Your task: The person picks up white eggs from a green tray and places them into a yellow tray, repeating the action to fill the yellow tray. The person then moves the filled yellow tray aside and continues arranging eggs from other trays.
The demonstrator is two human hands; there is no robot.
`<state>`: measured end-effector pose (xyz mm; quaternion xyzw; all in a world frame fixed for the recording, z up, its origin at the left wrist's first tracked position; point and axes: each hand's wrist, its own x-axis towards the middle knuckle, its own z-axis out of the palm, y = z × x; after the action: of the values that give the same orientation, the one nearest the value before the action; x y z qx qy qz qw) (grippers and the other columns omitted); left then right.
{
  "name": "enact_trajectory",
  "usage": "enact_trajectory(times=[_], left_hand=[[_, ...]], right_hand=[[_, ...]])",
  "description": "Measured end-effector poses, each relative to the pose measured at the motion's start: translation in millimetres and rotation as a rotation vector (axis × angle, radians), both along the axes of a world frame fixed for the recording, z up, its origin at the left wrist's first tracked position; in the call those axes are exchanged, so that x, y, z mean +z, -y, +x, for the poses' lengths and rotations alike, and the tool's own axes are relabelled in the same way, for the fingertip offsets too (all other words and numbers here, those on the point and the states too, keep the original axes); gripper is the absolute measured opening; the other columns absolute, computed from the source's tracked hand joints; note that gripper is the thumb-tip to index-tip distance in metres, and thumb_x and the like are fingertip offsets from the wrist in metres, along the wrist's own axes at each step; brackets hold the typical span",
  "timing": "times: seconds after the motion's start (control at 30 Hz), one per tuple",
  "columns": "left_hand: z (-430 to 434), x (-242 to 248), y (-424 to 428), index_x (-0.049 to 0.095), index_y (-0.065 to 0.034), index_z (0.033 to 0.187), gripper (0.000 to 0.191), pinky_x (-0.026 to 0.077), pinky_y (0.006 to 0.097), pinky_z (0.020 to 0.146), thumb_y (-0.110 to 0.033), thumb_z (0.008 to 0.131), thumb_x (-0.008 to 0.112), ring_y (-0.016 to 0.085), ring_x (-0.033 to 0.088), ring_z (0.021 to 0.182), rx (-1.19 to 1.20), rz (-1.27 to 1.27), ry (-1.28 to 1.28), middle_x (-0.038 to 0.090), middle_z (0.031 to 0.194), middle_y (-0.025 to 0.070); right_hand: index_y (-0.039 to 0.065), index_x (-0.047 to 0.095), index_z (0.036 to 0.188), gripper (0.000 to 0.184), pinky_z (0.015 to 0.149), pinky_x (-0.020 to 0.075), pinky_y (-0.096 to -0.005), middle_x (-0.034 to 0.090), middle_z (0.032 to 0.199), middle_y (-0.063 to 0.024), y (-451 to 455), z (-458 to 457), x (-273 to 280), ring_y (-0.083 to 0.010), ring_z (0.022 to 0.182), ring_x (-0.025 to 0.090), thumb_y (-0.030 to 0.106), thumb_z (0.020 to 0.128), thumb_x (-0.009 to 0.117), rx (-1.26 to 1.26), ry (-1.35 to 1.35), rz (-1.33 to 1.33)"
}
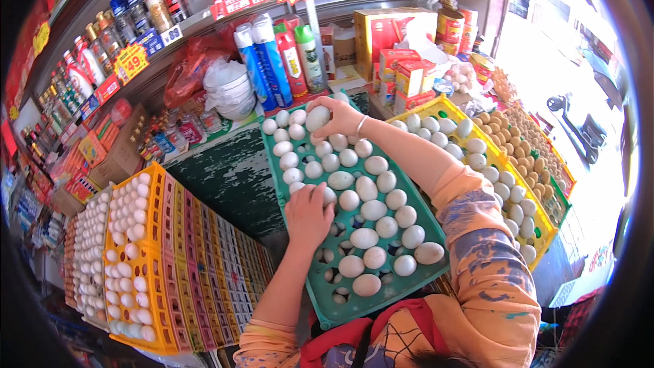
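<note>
A green plastic egg tray [352,312] lies before me, with many pale eggs in its cups and some cups bare near the lower left. At its far edge my right hand [334,117], with a bracelet on the wrist, grips a large pale egg [318,118] between thumb and fingers. My left hand [309,217] rests over the tray's left side, fingers bent around a pale egg [328,196]; whether it grips this egg or only touches it, I cannot tell. More eggs show through the tray's holes beneath.
Tall stacks of egg trays [166,266] stand at left. A yellow tray of pale eggs [549,237] and trays of brown eggs [521,163] lie at right. Spray cans [276,66], wrapped bowls [230,89] and small boxes [409,76] stand beyond; bottles [153,2] line a shelf.
</note>
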<state>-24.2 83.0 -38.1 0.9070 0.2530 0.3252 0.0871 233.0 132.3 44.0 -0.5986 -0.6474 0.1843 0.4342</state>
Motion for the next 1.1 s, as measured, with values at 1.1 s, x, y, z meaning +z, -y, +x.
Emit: enact_trajectory(times=[1.1], left_hand=[[1, 2, 0, 0.059, -0.0094, 0.125, 0.052, 0.043, 0.0437, 0.086, -0.02, 0.077, 0.074, 0.03, 0.053, 0.109, 0.006, -0.016, -0.039, 0.056, 0.116, 0.008]], right_hand=[[0.004, 0.071, 0.097, 0.033, 0.082, 0.054, -0.0435, 0.071, 0.1, -0.0189, 105, 219, -33, -0.0344, 0.095, 0.068, 0.031, 0.079, 0.065, -0.876, 0.788, -0.349]])
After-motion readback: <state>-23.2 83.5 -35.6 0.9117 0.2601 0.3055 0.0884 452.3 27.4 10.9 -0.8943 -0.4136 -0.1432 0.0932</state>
